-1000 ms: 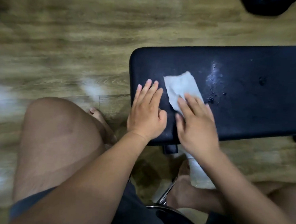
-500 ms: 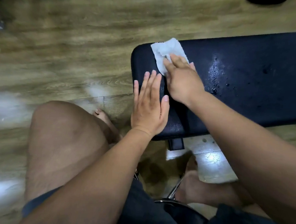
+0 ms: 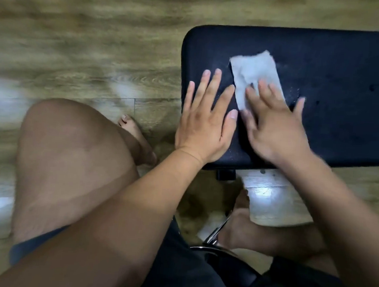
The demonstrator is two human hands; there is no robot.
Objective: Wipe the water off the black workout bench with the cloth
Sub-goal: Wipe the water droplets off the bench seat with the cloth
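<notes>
The black padded workout bench point(image 3: 337, 64) fills the upper right of the head view, its rounded end pointing left. A white cloth point(image 3: 254, 74) lies flat on it near that end. My right hand point(image 3: 277, 129) presses the cloth's near part down with spread, straight fingers; it is motion-blurred. My left hand point(image 3: 205, 122) rests flat on the bench's left end, fingers straight, just left of the cloth. A few small water specks point(image 3: 294, 93) glint on the pad right of the cloth.
Wood-look floor point(image 3: 83, 46) surrounds the bench. My bare left knee point(image 3: 71, 157) is at lower left and my feet point(image 3: 135, 135) stand on the floor by the bench end. A chrome stool frame point(image 3: 215, 237) shows between my legs.
My right hand has slid the cloth from the bench's far left corner back toward me and rightward, over the wet patch. Fewer droplets show. The left hand has stayed flat on the bench end.
</notes>
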